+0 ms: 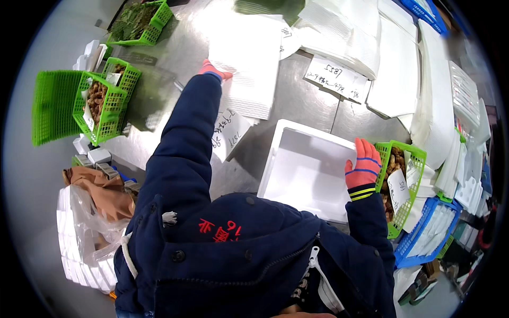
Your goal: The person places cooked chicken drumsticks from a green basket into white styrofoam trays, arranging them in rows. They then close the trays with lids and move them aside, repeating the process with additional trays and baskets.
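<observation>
My left hand, in a coral-coloured glove, lies at the left edge of a stack of white ribbed sheets; its fingertips touch the stack and part of the hand is hidden, so its grip is unclear. At the right, my right hand, in a matching glove with blue bands, rests flat with fingers extended at the right rim of an empty white foam box. Just right of that hand stands a green plastic basket of brown knobbly produce with a handwritten slip on it. A handwritten paper lies under the sheets' lower end.
Green baskets of brown produce and another of green leaves stand at the left of the metal table. White sheet stacks fill the upper right. A blue basket is at the right; white foam pieces are at lower left.
</observation>
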The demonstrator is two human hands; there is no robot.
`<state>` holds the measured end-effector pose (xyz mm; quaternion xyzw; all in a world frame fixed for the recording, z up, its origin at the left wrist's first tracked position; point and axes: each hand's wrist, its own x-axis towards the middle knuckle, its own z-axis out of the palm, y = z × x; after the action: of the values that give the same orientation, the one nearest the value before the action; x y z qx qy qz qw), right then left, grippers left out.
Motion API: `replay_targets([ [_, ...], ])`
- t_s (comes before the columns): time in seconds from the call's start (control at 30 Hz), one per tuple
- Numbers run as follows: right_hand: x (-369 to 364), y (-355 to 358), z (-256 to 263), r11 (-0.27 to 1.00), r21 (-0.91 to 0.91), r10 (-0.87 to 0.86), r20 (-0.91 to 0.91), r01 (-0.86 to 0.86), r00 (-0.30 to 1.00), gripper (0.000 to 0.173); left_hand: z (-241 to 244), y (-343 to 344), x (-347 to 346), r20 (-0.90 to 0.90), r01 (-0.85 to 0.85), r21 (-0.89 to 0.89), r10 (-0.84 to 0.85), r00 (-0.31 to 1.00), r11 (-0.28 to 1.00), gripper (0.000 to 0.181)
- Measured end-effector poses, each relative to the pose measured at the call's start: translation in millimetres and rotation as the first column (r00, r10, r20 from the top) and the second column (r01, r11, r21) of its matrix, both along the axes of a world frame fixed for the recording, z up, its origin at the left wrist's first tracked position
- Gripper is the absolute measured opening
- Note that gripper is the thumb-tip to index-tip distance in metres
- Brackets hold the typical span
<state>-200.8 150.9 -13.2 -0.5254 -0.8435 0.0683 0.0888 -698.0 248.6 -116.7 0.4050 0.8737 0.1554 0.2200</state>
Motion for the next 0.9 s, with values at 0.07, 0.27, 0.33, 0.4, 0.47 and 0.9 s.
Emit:
replay_targets([
  [0.07, -0.8, -1.4, 3.3, 1.0, 0.014, -0.017, 0.006, 0.017, 1.0, 0.065, -14.0, 6.7, -21.9, 0.269, 0.024, 0.074, -0.044, 0.962, 0.997, 0.082],
  [0.27, 0.9, -5.2, 7.5, 0.998, 0.026, -0.048, -0.032, 0.049, 0.998, 0.06, 9.3, -1.2, -92.9, 0.138, -0.066, 0.174, 0.042, 0.989, 0.983, 0.071],
  [0.33, -4.7, -0.8, 5.1, 0.998, 0.047, -0.028, -0.066, 0.032, 0.997, 0.056, -9.2, -17.5, -125.1, 0.167, -0.024, 0.168, -0.005, 0.986, 0.985, 0.086],
  [0.4, -6.8, 1.5, 0.2, 0.998, 0.068, -0.004, -0.11, 0.011, 0.994, 0.056, -11.9, -21.2, -148.8, -0.489, 0.024, -0.094, -0.067, 0.87, 0.995, 0.106],
  [0.47, -6.0, -0.2, 7.3, 0.999, 0.051, -0.004, -0.148, 0.012, 0.989, 0.059, 2.0, -13.9, -131.3, -0.65, 0.047, 0.075, 0.013, 0.76, 0.996, 0.1],
  [0.9, 232.4, -175.6, 16.4, 0.543, 0.349, -0.712, -0.29, 0.764, 0.639, 0.043, 126.8, -156.1, 286.7, -0.291, 0.882, 0.432, -0.898, 0.331, 0.185, 0.067],
])
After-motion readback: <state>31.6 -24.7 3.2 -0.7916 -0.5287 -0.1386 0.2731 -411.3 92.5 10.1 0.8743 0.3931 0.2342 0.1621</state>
